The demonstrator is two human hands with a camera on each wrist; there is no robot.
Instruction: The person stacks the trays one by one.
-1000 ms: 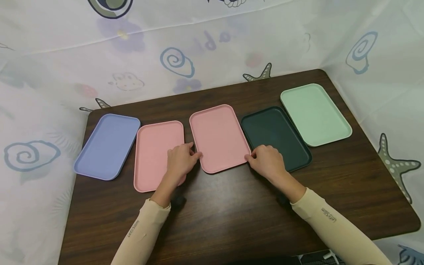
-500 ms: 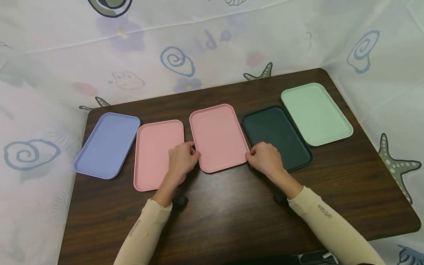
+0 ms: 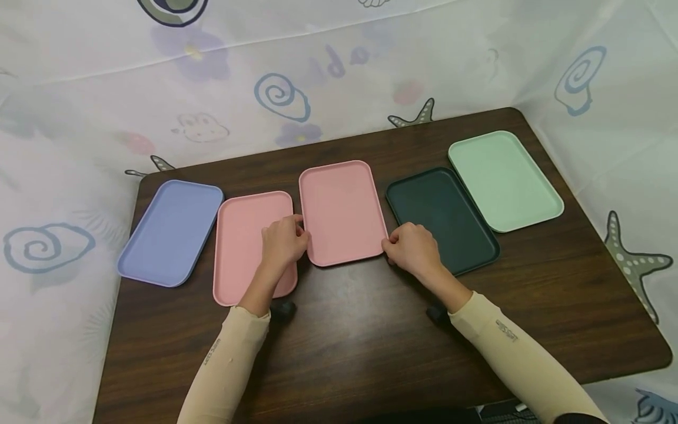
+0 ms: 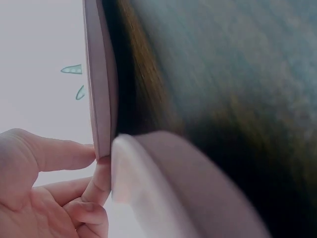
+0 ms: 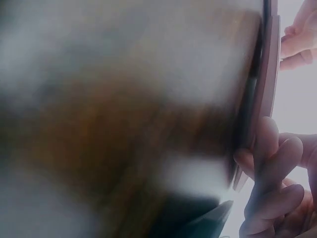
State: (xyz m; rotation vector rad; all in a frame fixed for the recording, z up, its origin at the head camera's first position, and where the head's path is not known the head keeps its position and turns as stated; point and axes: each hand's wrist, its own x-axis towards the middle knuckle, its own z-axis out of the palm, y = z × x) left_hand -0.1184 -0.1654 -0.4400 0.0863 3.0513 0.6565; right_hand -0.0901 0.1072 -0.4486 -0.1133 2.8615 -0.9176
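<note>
The middle pink tray [image 3: 343, 212] lies between my two hands in the head view. My left hand [image 3: 282, 240] pinches its near left edge, the thumb on top and a finger under the rim [image 4: 101, 109] in the left wrist view. At the near right corner, my right hand [image 3: 415, 248] pinches the same tray; in the right wrist view its fingers [image 5: 277, 158] curl at the edge. Beneath my left hand is a second pink tray [image 3: 243, 253]. My right hand is over the left side of a dark green tray [image 3: 447, 218].
A blue tray [image 3: 170, 232] lies at the far left, its side against the second pink tray. A light green tray [image 3: 505, 182] lies at the back right, touching the dark green one. All are on a brown wooden table [image 3: 344, 353], with a patterned white cloth [image 3: 339, 70] behind.
The middle pink tray has shifted slightly left and away from me, with both hands moving along at its edges. The other trays stay where they were.
</note>
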